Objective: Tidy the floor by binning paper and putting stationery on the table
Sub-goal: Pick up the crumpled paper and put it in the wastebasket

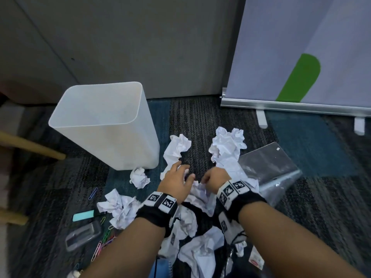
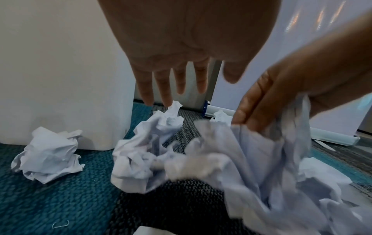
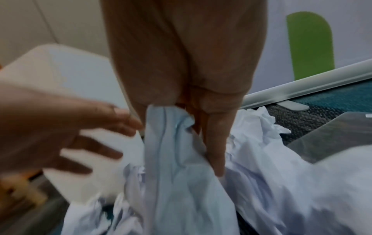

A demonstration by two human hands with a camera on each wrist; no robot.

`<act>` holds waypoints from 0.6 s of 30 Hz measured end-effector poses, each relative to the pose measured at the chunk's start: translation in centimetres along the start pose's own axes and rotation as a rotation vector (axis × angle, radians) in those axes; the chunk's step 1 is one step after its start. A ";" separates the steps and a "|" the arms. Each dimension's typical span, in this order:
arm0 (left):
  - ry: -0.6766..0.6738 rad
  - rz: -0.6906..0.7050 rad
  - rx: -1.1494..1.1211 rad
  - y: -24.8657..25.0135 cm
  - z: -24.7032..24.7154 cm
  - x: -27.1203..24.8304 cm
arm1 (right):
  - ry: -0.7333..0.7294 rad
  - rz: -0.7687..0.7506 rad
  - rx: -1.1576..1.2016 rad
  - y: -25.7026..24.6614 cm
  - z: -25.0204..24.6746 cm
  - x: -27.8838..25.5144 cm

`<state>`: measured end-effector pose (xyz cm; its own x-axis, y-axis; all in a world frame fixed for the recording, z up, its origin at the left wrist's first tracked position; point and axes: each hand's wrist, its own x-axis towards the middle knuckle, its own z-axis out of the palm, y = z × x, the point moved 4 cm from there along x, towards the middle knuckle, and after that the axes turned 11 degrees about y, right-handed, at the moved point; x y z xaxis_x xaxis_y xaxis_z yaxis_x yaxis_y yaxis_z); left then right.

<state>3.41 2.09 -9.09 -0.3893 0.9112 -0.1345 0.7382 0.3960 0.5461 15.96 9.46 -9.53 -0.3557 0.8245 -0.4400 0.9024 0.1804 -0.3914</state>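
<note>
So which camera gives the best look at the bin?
The head view: the bin shows whole, its open top included. The left wrist view shows only its lower wall, and the right wrist view a blurred rim corner behind the left hand.

You're working in dim, flat, bluish indoor light with soft shadows. Your head view bends straight edges near its borders. Both wrist views are smeared by motion: the left hand (image 3: 66,138) blurs, as does the crumpled paper (image 2: 193,160). Glare streaks the banner (image 2: 322,20) at upper right
</note>
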 end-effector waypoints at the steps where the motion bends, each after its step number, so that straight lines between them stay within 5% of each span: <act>1: -0.032 0.003 -0.037 0.1 0.1 0.0 | 0.026 0.017 0.062 -0.2 -0.9 0.2; 4: -0.096 0.024 -0.140 0.7 -0.1 -0.4 | 0.078 0.010 0.221 -1.0 -3.9 0.5; 9: 0.051 0.008 -0.364 1.6 -3.2 -0.4 | 0.088 -0.033 0.395 -3.3 -8.5 0.3; 13: 0.108 0.125 -0.359 3.2 -5.9 -0.4 | 0.090 -0.056 0.579 -6.4 -11.0 -0.2; 18: 0.396 0.093 -0.469 3.2 -9.9 0.2 | 0.158 -0.214 0.707 -11.9 -13.5 -0.9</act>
<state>0.27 2.40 0.83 -0.5761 0.7928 0.1989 0.4929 0.1428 0.8583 8.85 13.86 6.44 -0.4187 0.8868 -0.1954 0.4272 0.0024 -0.9042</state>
